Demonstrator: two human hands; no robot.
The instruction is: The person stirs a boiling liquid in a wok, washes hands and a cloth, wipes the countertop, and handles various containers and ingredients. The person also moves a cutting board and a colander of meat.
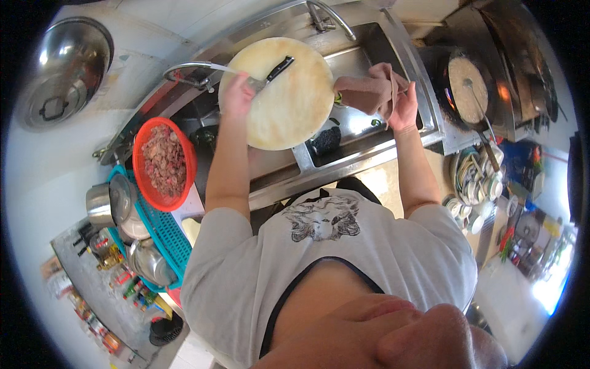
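Observation:
My right hand [405, 110] grips a brown cloth [368, 92], which hangs in folds over the right sink basin [355, 60]. My left hand [237, 94] is over the left part of a large round cutting board [288, 106] that spans the sink. A knife lies on this board; its black handle [280, 69] points away from me and its blade reaches towards my left fingers. Blur hides whether those fingers touch the blade or hold anything. A pale stream, apparently water, runs from the left faucet [186, 69] to this hand.
Left of the sink stands a red plastic colander [191, 157] of raw meat pieces [163, 161], beside a teal plastic basket [161, 221] with metal pots. Another faucet [332, 18] arches over the sink. A wok [468, 92] with pale liquid and a ladle is at right, near stacked dishes [477, 177].

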